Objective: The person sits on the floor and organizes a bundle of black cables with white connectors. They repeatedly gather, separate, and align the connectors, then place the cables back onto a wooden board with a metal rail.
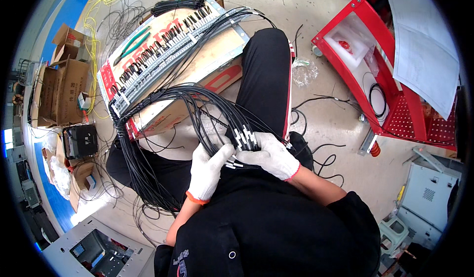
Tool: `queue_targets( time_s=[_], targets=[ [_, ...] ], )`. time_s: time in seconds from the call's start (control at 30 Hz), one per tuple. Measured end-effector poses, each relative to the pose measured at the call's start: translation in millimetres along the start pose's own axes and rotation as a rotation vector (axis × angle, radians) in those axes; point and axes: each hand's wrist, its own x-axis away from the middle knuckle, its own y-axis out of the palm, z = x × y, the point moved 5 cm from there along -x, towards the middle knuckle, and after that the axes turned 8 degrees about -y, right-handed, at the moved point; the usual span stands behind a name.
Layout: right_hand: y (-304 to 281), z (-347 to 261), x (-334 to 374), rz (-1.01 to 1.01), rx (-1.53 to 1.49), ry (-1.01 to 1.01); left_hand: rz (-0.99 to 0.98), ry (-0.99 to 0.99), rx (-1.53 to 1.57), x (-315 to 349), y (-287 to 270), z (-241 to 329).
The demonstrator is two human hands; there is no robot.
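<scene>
Both my hands wear white knit gloves and meet over my lap at a thick bundle of black cables (pixel 217 101). White label sleeves (pixel 243 137) ring the cable ends between the hands. My left hand (pixel 211 166) is closed round the cables on the left side, thumb on top. From the right, my right hand (pixel 269 156) grips the same bundle near the labels. The bundle arcs back to a metal rail (pixel 168 54) lying on a cardboard box (pixel 197 79), where it is gathered at the rail's near left end. The fingertips under the cables are hidden.
On the box lie green-handled pliers (pixel 134 43) and a bunch of black cable ties (pixel 177 4). A red metal frame (pixel 340 74) with paper sheets (pixel 424 49) stands at right. Opened cartons (pixel 64 91) are at left, a grey metal panel (pixel 101 250) at lower left. Loose cables trail across the floor.
</scene>
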Motion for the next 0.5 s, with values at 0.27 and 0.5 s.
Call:
queue_targets(
  time_s=[0.27,0.5],
  targets=[
    [-2,4,2,-0.055,-0.055,-0.029,-0.045,-0.019,-0.047,-1,0,-4],
    [2,-9,9,-0.116,0.010,-0.133,-0.148,-0.006,-0.138,9,3,6]
  ],
)
